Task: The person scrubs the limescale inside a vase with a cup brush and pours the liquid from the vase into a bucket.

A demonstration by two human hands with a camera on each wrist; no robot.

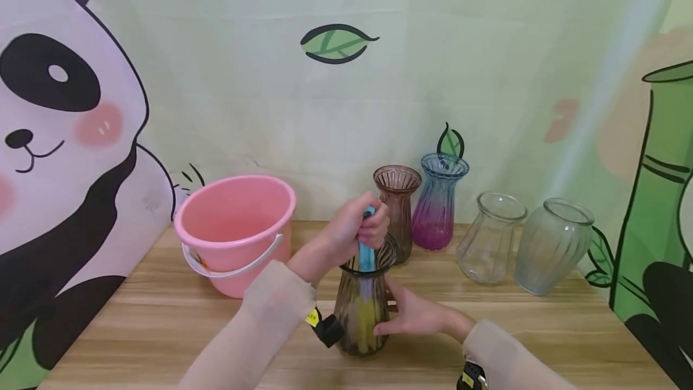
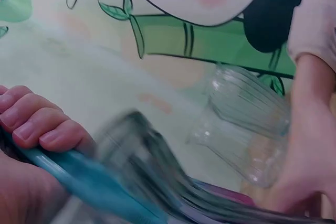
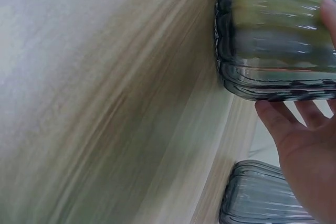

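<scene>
My left hand point(image 1: 360, 227) grips the blue handle point(image 2: 79, 174) of a bottle brush point(image 1: 366, 256). The brush's yellow head shows through the glass, low inside a smoky grey ribbed vase point(image 1: 346, 312). Around the side of this vase lies my right hand point(image 1: 419, 312), its thumb toward the front and its other fingers behind the glass. In the right wrist view the yellowish brush head point(image 3: 278, 11) fills much of the vase near its base. The left wrist view shows the vase's rim blurred beside the handle.
A pink bucket point(image 1: 235, 179) with a white handle stands at the left. Behind the grey vase are a brown vase point(image 1: 397, 197) and a blue-and-purple vase point(image 1: 435, 209). Two clear vases, one flared point(image 1: 489, 245) and one rounded point(image 1: 554, 245), stand at the right on the wooden table point(image 1: 162, 330).
</scene>
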